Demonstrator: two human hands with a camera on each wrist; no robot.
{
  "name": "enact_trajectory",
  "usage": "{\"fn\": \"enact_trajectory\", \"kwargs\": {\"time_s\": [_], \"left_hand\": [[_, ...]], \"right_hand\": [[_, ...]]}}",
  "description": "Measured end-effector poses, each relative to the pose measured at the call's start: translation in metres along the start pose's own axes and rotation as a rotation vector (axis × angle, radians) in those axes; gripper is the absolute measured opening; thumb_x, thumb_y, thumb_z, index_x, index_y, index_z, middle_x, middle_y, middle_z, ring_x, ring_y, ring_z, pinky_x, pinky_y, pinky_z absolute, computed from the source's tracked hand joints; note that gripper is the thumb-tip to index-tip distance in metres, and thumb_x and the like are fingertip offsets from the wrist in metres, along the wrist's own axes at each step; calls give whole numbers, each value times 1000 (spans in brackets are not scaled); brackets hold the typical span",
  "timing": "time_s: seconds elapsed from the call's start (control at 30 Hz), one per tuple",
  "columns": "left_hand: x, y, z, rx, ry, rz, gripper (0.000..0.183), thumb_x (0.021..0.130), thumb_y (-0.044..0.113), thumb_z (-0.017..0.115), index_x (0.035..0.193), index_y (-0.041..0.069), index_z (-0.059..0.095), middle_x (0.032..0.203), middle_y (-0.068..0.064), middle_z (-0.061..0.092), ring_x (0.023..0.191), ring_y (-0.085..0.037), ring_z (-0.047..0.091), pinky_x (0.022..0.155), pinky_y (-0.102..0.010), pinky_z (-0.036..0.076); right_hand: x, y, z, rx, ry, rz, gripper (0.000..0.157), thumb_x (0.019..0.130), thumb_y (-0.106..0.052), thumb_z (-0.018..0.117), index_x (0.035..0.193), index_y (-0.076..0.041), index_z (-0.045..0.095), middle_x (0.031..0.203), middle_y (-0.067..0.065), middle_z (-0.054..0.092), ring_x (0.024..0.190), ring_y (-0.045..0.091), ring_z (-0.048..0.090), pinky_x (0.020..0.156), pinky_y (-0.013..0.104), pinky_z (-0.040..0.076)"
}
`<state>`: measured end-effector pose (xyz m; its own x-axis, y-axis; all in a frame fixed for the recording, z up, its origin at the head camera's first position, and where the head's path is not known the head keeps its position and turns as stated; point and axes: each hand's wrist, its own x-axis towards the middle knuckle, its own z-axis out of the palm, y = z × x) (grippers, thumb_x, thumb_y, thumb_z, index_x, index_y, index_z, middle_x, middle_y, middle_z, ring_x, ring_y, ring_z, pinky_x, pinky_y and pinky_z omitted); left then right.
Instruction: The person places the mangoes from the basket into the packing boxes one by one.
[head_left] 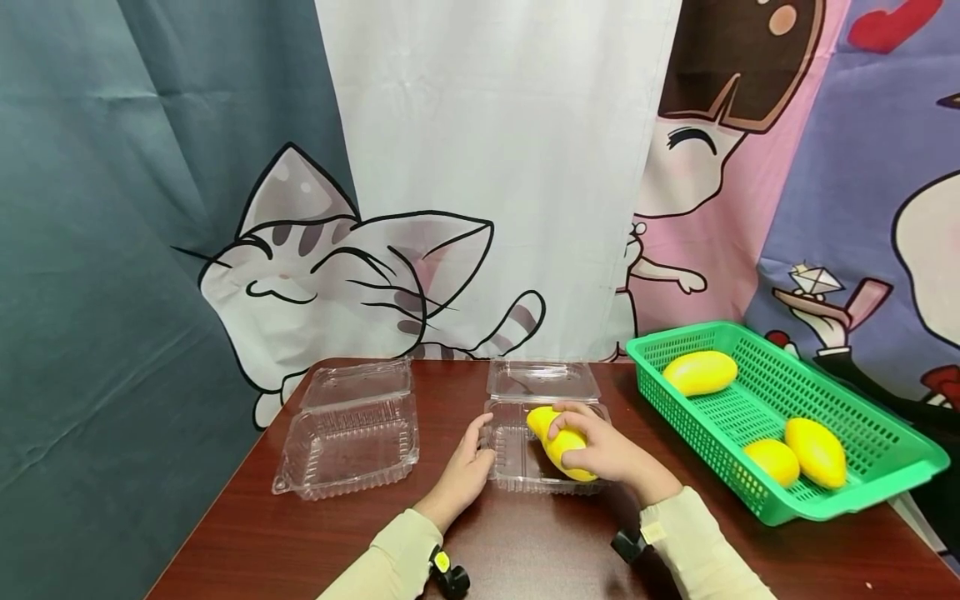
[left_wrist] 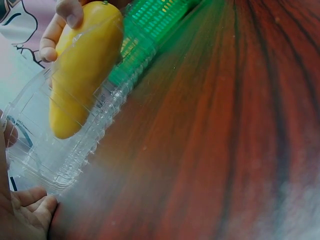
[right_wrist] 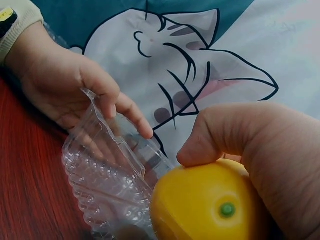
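My right hand (head_left: 603, 446) grips a yellow mango (head_left: 551, 437) from above, its thumb and fingers around the fruit's sides. The mango is tilted over a clear plastic clamshell box (head_left: 510, 483), its narrow end pointing away to the left. In the right wrist view a small green stem spot marks the near end of the mango (right_wrist: 185, 205). My left hand (head_left: 461, 475) rests against the left wall of this box, fingers extended along it. Its lid lies folded back behind it. The left wrist view has the mango (left_wrist: 82, 75) showing through the clear wall.
A second clear clamshell box (head_left: 345, 442) stands with its lid back at the left of the brown table (head_left: 510, 558). On the right is a green perforated basket (head_left: 825, 500) with a mango (head_left: 701, 372) at its far end and two nearer ones. A printed curtain (head_left: 495, 167) hangs behind.
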<state>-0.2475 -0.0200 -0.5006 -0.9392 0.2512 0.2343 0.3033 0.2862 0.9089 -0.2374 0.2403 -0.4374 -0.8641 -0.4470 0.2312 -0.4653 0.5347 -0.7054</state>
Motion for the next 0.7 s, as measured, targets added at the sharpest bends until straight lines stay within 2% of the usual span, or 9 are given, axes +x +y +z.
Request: {"fn": "enact_trajectory", "kwargs": {"time_s": [0.33, 0.7], "left_hand": [[1, 0, -1, 10, 5, 0, 62, 91, 7, 46, 152, 9, 36, 150, -22, 43, 131, -36, 48, 104, -56, 39], [0, -2, 2, -10, 5, 3, 62, 91, 6, 47, 152, 9, 37, 147, -23, 46, 130, -35, 49, 104, -55, 39]], "right_hand": [[0, 1, 1, -5, -2, -6, 26, 73, -14, 70, 97, -22, 65, 145, 18, 43, 125, 41, 44, 85, 35, 46], [-2, 1, 2, 20, -16, -6, 26, 74, -14, 71, 99, -21, 65, 145, 18, 43, 122, 40, 45, 80, 33, 48]]}}
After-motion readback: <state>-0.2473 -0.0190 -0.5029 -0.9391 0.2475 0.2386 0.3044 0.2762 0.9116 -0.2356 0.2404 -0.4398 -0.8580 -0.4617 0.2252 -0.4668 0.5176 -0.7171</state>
